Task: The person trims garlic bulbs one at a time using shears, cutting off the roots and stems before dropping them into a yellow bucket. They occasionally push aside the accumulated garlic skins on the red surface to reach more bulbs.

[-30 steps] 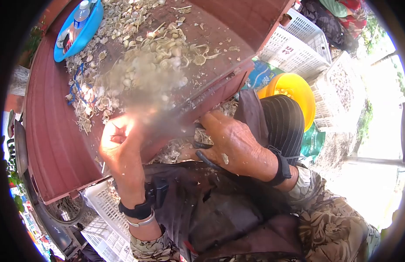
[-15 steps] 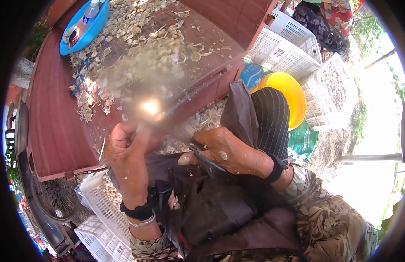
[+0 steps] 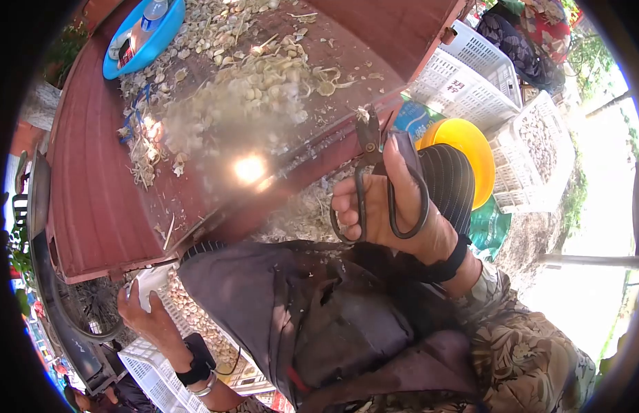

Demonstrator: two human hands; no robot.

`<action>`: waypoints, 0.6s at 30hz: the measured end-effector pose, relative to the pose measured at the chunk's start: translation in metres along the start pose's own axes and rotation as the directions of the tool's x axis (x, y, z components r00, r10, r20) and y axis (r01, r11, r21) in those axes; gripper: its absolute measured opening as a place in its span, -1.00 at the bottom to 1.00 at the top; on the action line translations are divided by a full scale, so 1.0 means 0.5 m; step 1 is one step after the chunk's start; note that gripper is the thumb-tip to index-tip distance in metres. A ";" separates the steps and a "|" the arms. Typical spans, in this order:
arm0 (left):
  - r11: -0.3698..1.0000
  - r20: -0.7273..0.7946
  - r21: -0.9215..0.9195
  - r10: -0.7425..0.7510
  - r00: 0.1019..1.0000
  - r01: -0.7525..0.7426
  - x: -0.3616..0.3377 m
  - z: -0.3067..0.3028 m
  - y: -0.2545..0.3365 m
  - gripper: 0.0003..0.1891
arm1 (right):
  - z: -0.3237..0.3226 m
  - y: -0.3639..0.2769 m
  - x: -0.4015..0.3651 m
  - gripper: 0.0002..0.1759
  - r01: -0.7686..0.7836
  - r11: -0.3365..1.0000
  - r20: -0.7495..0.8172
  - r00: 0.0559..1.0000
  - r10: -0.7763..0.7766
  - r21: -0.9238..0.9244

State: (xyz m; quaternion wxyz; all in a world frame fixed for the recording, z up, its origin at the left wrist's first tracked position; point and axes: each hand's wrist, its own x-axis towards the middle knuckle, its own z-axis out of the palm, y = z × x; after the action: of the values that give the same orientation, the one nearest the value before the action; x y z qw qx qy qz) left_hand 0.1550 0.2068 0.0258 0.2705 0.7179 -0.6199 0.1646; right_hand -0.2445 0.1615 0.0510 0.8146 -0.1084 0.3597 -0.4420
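In the head view, my right hand (image 3: 402, 210) grips a pair of dark metal scissors (image 3: 370, 141) by the large loop handles. The blades point up, and a pale scrap shows near their tips. My left hand (image 3: 151, 322) is low on the left with its fingers apart, over the rim of a white plastic crate (image 3: 154, 277). Small pale bulbs that look like garlic (image 3: 195, 310) fill this crate. A brown apron (image 3: 264, 289) covers my lap between the hands. Pale, dry garlic-like trimmings (image 3: 257, 89) lie on the red metal bed (image 3: 99, 199) ahead.
A blue basin (image 3: 158, 47) with a bottle sits on the bed at far left. To the right stand a yellow bucket (image 3: 481, 162) and white crates (image 3: 464, 86), one filled with pale bulbs. Another person (image 3: 519, 41) is at the upper right. Glare blurs the middle.
My hands have moved apart. The left has gone down and left to the crate with its fingers spread; the right has risen and turned, with the scissors now pointing up.
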 end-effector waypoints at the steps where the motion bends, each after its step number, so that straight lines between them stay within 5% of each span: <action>1: 0.990 0.025 -0.121 -0.065 0.998 0.068 0.000 0.001 0.011 -0.75 | -0.003 0.005 0.005 -0.12 -0.016 0.997 0.033 0.999 0.018 -0.069; 4: 0.811 0.345 -0.452 -0.224 0.911 0.371 0.038 0.022 0.125 -0.77 | 0.017 0.013 0.013 -0.16 -0.069 0.955 0.080 0.992 0.096 -0.288; 5: 0.753 0.384 -0.555 -0.145 0.912 0.354 0.058 0.046 0.166 -0.79 | 0.031 0.013 0.012 -0.17 -0.043 0.935 0.090 0.993 0.080 -0.353; 9: 0.864 0.296 -0.504 0.199 0.934 -0.024 0.169 0.190 0.264 -0.83 | 0.035 -0.002 0.035 -0.23 0.061 0.866 0.068 0.997 -0.031 -0.496; 12: 0.787 0.156 -0.421 0.553 0.819 -0.451 0.220 0.309 0.274 -0.88 | 0.003 0.002 0.063 -0.24 0.103 0.856 0.064 0.995 -0.082 -0.506; 18: 0.877 0.334 -0.421 0.385 0.860 -0.229 0.242 0.349 0.258 -0.92 | -0.031 -0.007 0.081 -0.30 0.107 0.834 0.061 0.994 -0.088 -0.542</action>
State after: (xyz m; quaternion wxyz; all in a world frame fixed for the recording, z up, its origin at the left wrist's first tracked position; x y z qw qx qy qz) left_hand 0.0329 -0.0044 -0.0209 0.2343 0.5624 -0.7902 -0.0659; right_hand -0.2432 0.1295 0.0218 0.7325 -0.3608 0.4505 -0.3609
